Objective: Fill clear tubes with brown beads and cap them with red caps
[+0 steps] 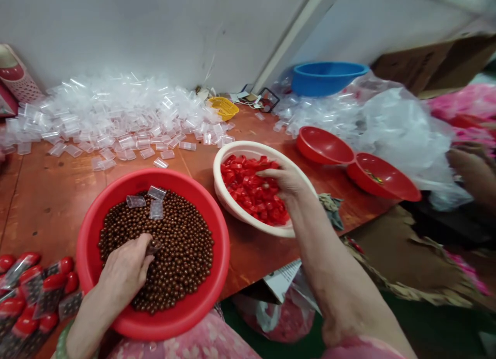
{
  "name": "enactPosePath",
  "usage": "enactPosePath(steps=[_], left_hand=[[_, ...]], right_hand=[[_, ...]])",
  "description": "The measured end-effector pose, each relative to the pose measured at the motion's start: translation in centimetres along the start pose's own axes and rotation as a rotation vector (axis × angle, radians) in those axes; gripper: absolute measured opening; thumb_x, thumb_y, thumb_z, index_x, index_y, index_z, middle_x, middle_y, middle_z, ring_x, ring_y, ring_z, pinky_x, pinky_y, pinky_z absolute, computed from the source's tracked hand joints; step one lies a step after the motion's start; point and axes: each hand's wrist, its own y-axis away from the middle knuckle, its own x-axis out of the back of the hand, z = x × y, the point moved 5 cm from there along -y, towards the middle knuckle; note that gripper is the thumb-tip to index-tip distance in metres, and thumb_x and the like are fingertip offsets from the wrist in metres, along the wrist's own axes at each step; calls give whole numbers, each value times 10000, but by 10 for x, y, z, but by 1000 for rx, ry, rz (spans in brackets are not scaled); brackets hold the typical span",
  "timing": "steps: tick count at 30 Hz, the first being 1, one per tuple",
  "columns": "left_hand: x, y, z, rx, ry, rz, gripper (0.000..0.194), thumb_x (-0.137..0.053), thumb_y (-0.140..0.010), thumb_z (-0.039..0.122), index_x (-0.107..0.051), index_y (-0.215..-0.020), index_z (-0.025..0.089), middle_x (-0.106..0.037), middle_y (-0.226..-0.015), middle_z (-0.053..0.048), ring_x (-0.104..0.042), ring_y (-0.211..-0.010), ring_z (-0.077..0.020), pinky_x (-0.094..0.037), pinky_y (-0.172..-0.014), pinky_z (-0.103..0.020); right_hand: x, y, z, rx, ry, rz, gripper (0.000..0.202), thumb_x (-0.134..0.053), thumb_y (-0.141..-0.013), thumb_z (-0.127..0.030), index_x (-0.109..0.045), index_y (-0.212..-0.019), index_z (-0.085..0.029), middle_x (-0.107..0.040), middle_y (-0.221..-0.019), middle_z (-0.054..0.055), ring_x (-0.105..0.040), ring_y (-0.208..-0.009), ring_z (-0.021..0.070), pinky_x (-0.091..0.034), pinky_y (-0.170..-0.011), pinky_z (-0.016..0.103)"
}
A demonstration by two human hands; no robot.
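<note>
My left hand [126, 266] is closed around a small clear plastic container [154, 247], which has brown balls in it and is partly hidden by my fingers. It is held low over the brown balls [182, 245] that fill a red basin [222, 245]. Several empty clear containers [156, 209] lie on top of those balls. To the right, my right hand [284, 179] reaches into a white basin [228, 212] of red plastic caps [248, 193]. Its fingers are stretched out over the caps, with no cap visibly gripped.
Clear containers [127, 116] form a large heap along the wall. Filled, red-capped containers [39, 292] pile up at the lower left. A yellow basket [223, 108], two red bowls [325, 144], a blue basin [329, 79] and plastic bags [403, 131] stand farther back. Another person's hand [475, 173] is at right.
</note>
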Motion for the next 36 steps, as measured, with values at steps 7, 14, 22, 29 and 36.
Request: enactPosePath(steps=[7,14,22,29,36], left_hand=[[23,3,1,10,402,147,166,-528,-897,271,-601,-1020,186,-693,-891,-33,-638,-794,-166,-474,-745,-270],[18,7,-12,129,894,151,200,-587,-854,302,-578,-1000,164,-680,-903,-29,-626,-797,-140,-485,-763,-258],[25,7,-6,177,1202,108,233,-644,-784,245,-587,-988,147,-677,-907,-38,-638,-847,-145,-490,-839,-288],[29,11,-4,61,1220,107,162,-635,-815,218,-589,-952,145,-674,-935,-50,-631,-874,-146,-485,-849,-281],[32,8,-5,-7,1134,231,133,-628,-829,183,-606,-956,147,-668,-911,-34,-618,-852,-129,-484,-819,-248]], right_hand=[[-70,61,-65,117,-339,-255,285,-758,-551,-206,-596,-784,-218,-621,-725,-34,-581,-582,115,-495,-566,257],[-166,82,-58,529,371,-586,196,-609,-660,-132,-653,-836,-205,-556,-868,20,-563,-749,160,-490,-733,312],[-185,94,-43,703,971,-589,532,-683,-773,-219,-566,-1292,-194,-492,-1289,206,-564,-1094,381,-495,-879,515],[-181,134,-109,909,503,-569,262,-474,-941,-200,-638,-1144,-212,-659,-1170,108,-613,-1091,256,-491,-985,441],[-188,146,-120,911,100,-716,150,-551,-927,-233,-662,-1022,-198,-713,-995,63,-667,-935,182,-527,-866,324]])
